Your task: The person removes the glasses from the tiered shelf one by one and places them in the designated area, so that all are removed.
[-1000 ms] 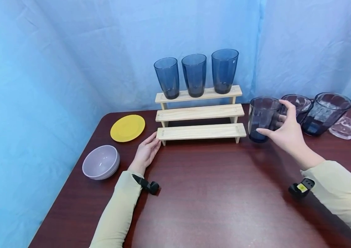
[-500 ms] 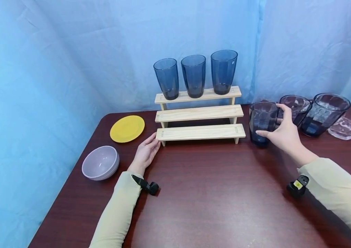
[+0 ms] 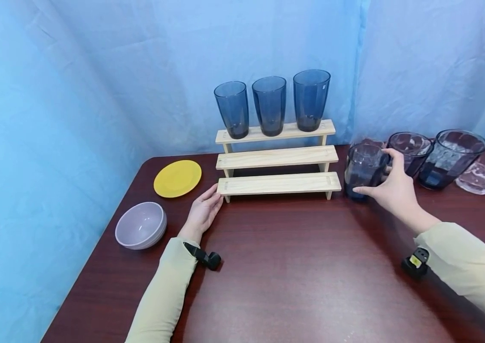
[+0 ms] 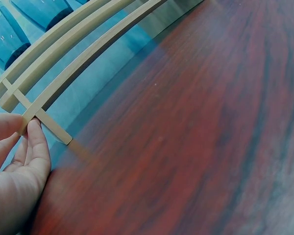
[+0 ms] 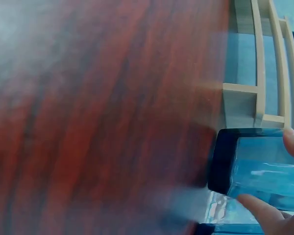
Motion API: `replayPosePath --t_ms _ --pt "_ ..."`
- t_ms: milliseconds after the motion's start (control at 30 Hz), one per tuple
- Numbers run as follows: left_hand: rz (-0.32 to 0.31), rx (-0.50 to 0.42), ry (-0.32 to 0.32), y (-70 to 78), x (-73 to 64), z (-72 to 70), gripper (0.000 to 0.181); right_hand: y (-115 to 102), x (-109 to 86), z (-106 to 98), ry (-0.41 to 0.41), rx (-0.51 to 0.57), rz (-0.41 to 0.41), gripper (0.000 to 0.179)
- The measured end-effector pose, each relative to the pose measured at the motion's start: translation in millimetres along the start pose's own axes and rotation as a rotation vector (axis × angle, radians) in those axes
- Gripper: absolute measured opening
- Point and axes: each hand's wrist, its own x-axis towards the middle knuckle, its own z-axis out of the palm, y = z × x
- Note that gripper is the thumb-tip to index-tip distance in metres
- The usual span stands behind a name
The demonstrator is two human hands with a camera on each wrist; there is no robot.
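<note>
My right hand [image 3: 394,188] grips a blue-tinted glass tumbler [image 3: 360,171] just beyond the right end of a three-step wooden stand [image 3: 278,184]. The right wrist view has the tumbler [image 5: 257,159] between thumb and fingers, its dark base close to the table; whether it touches cannot be told. My left hand [image 3: 201,212] pinches the left end of the stand's lowest step, clearer in the left wrist view, where thumb and fingers meet at the corner of the wooden step [image 4: 63,90]. Three blue tumblers [image 3: 270,107] stand upright in a row on the top step.
Beyond my right hand are more tinted tumblers [image 3: 450,159] and a clear pinkish glass [image 3: 484,176]. Part of another glass shows behind the held one. On the left lie a yellow plate [image 3: 177,178] and a lilac bowl [image 3: 141,225]. Blue curtains [image 3: 174,62] hang behind the dark wooden table [image 3: 285,267].
My right hand has come slightly down with the tumbler, so part of another glass now shows behind its rim. The left hand and the stand keep their places.
</note>
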Motion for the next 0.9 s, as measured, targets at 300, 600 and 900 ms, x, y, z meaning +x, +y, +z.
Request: replayPosePath --t_ms 300,600,900 --pt "-0.004 0.009 0.011 -0.3 -0.4 -3.7 0.049 3.3 -2.7 1.6 -0.044 0.014 -0.011 0.104" --pt "-0.003 0.003 0.005 -0.5 0.2 -1.2 0.049 4.6 -7.2 -8.3 -0.028 0.062 -0.001 0.098" --pt "-0.007 0.028 0.011 -0.2 1.7 0.0 0.049 2.5 -5.0 -4.8 0.029 0.044 -0.01 0.096"
